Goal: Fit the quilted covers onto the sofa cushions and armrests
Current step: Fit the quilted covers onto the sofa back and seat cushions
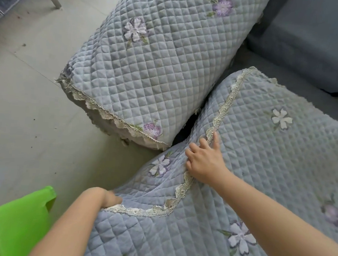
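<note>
While right hand [203, 161] presses cover [261, 153] flat, fingers spread, left hand [110, 199] grips lace hem [139, 211]; best pull taut, evenly.

Blue-grey quilted armrest cover with embroidered flowers [158, 67] draped over sofa armrest at upper centre, grey tiled floor [27, 99] to its left. Matching quilted seat cover with lace trim [261, 163] spread just right of and before it, touching near the lower corner. Bare grey sofa cushion [308, 37] behind, upper right. Bright green plastic stool [14, 223] on floor, lower left.
</note>
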